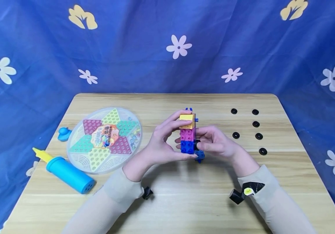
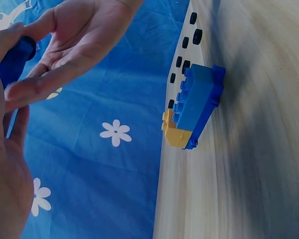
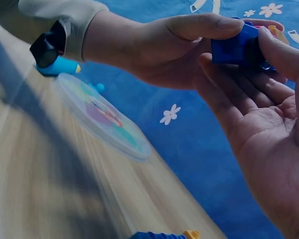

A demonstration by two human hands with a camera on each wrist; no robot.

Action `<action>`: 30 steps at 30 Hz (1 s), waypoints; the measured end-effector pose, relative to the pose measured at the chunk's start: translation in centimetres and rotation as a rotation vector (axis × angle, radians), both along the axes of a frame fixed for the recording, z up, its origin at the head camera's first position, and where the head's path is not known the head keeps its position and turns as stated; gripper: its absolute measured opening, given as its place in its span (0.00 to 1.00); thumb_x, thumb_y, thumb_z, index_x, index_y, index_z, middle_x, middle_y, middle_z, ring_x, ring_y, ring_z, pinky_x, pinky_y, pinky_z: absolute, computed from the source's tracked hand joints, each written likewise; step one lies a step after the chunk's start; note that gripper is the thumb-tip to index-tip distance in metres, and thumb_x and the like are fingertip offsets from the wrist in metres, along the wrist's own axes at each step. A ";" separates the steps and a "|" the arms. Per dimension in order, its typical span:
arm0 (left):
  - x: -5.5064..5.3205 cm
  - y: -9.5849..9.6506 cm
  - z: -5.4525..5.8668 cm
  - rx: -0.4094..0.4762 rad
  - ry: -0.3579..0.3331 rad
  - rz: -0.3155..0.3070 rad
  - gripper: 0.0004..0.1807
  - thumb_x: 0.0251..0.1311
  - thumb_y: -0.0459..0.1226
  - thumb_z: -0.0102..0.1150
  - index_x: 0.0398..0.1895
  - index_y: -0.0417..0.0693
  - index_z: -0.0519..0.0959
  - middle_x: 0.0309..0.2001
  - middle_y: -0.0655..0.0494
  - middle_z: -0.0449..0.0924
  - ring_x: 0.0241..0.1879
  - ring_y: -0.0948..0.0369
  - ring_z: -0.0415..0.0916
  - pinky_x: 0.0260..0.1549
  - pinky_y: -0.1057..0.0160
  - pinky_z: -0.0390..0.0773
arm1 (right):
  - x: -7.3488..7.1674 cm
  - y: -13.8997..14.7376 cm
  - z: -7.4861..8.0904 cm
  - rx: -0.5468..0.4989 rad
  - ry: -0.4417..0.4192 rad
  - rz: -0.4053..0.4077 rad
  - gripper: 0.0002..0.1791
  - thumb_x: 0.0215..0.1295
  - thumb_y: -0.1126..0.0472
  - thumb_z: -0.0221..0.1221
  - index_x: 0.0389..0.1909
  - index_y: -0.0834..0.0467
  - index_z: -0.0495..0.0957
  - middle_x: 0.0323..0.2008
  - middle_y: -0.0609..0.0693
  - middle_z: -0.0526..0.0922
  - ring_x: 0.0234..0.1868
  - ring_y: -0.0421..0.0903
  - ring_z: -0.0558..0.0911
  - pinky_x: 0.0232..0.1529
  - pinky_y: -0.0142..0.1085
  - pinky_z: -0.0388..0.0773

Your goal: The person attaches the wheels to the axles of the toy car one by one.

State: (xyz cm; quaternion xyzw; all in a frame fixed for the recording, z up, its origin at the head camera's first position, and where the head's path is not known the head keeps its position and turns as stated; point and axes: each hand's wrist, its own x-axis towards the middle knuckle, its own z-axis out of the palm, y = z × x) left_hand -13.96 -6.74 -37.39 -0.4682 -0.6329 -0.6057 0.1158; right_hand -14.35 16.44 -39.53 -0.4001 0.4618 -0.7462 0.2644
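My left hand (image 1: 167, 136) grips a built piece of toy bricks, with a yellow brick (image 1: 186, 121), a pink brick (image 1: 187, 134) and a blue brick (image 1: 187, 147) in a row. The thumb lies at the blue end and the fingers reach over the yellow end. Beside the blue brick, my right hand (image 1: 214, 143) pinches a small black wheel (image 1: 197, 144) against the side of the piece. Below the hands, a second piece with a long blue brick (image 2: 196, 94) and a yellow brick (image 2: 177, 133) stands on the table, mostly hidden in the head view.
Several black wheels (image 1: 255, 124) lie spread on the right of the wooden table (image 1: 179, 208). At left are a round Chinese checkers board (image 1: 77, 156), a blue pump (image 1: 69, 175) with a yellow nozzle and a small blue toy (image 1: 64, 134). Blue flowered cloth (image 1: 144, 48) hangs behind.
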 end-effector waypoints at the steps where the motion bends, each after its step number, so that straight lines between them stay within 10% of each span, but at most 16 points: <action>1: 0.0 0.0 0.0 0.000 0.005 0.003 0.52 0.28 0.25 0.91 0.66 0.41 0.75 0.73 0.38 0.69 0.68 0.42 0.73 0.62 0.45 0.79 | 0.0 -0.1 -0.1 -0.013 -0.004 0.008 0.23 0.78 0.67 0.58 0.69 0.70 0.73 0.63 0.69 0.80 0.64 0.63 0.81 0.62 0.48 0.81; 15: -0.5 -0.5 -0.3 -0.004 0.023 0.026 0.56 0.31 0.27 0.90 0.72 0.41 0.71 0.78 0.39 0.62 0.70 0.40 0.70 0.56 0.47 0.83 | 0.3 0.2 0.8 0.024 -0.018 -0.291 0.26 0.65 0.68 0.73 0.64 0.63 0.81 0.55 0.58 0.86 0.56 0.53 0.87 0.59 0.44 0.82; 24: -0.7 -0.2 0.0 0.018 -0.241 0.062 0.45 0.61 0.36 0.78 0.79 0.43 0.66 0.71 0.47 0.74 0.64 0.47 0.78 0.60 0.48 0.81 | 0.9 0.4 2.0 0.184 0.021 -0.524 0.29 0.59 0.74 0.76 0.61 0.72 0.79 0.53 0.62 0.87 0.53 0.57 0.88 0.56 0.48 0.84; 30: -0.8 0.7 0.5 0.001 -0.379 0.132 0.41 0.61 0.27 0.76 0.77 0.52 0.70 0.60 0.49 0.83 0.55 0.52 0.84 0.55 0.51 0.84 | 1.3 -0.4 1.7 0.231 0.016 -0.619 0.30 0.55 0.79 0.75 0.61 0.73 0.79 0.52 0.62 0.87 0.48 0.55 0.90 0.52 0.46 0.86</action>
